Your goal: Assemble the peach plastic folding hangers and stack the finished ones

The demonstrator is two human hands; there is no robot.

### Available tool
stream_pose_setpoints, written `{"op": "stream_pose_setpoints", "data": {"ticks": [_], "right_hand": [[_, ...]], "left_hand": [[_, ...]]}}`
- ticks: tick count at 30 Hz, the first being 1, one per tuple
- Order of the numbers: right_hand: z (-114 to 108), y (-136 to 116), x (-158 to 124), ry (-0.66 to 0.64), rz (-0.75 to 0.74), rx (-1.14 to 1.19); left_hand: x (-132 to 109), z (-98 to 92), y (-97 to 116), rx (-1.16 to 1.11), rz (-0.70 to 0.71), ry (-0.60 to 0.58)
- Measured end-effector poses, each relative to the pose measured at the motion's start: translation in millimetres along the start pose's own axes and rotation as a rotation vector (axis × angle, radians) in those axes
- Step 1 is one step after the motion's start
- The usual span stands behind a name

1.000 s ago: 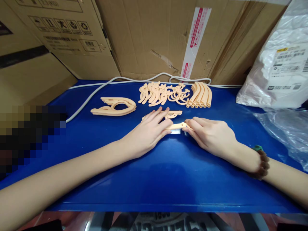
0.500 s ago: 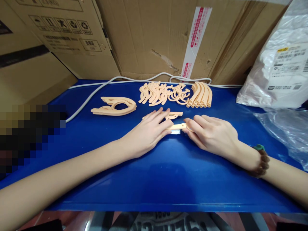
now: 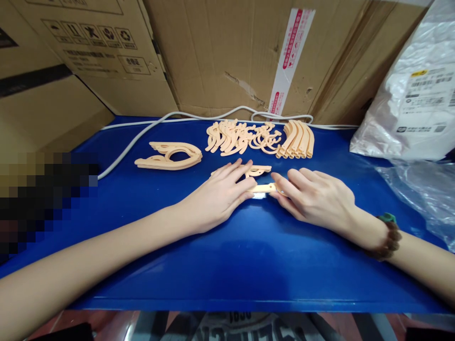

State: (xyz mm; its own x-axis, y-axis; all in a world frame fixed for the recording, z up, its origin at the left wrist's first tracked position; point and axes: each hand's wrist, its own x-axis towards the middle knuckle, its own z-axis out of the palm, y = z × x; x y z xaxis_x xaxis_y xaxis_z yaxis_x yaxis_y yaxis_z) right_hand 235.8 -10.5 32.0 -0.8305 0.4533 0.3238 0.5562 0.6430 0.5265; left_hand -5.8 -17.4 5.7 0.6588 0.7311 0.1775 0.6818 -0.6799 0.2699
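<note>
A cream plastic folding hanger (image 3: 263, 188) lies on the blue tabletop with both my hands on it. My left hand (image 3: 218, 196) covers its left side, fingers stretched over it and the thumb along the near bar. My right hand (image 3: 314, 194) is closed on the right end of that near bar, thumb and index finger pinching it. The hanger's far bar (image 3: 261, 169) shows beyond my left fingertips. Much of the hanger is hidden under my hands. Below the near bar a small bright patch shows on the table.
Folded cream hangers (image 3: 170, 157) lie at the left. Farther back are loose wavy arms (image 3: 227, 137), small hooks (image 3: 266, 138) and a row of curved arms (image 3: 296, 139). A white cable (image 3: 138, 135) runs before cardboard boxes (image 3: 220, 57). Plastic bags (image 3: 408, 104) occupy the right.
My right hand has shifted very slightly to the right, with its thumb and index finger a little raised at the bar's end. My left hand stays put.
</note>
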Motion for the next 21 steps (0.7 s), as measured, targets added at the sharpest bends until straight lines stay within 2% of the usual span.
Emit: {"op": "stream_pose_setpoints", "data": {"ticks": [8, 15, 21], "right_hand": [[3.4, 1.8, 0.3, -0.021, 0.053, 0.163], [4.8, 1.9, -0.1, -0.135, 0.164, 0.425], [5.1, 1.7, -0.2, -0.158, 0.214, 0.481]], "left_hand": [[-0.1, 0.5, -1.0, -0.002, -0.003, -0.001], [0.6, 0.2, -0.9, 0.030, 0.019, -0.011], [0.9, 0.3, -0.6, 0.024, 0.028, -0.024]]}}
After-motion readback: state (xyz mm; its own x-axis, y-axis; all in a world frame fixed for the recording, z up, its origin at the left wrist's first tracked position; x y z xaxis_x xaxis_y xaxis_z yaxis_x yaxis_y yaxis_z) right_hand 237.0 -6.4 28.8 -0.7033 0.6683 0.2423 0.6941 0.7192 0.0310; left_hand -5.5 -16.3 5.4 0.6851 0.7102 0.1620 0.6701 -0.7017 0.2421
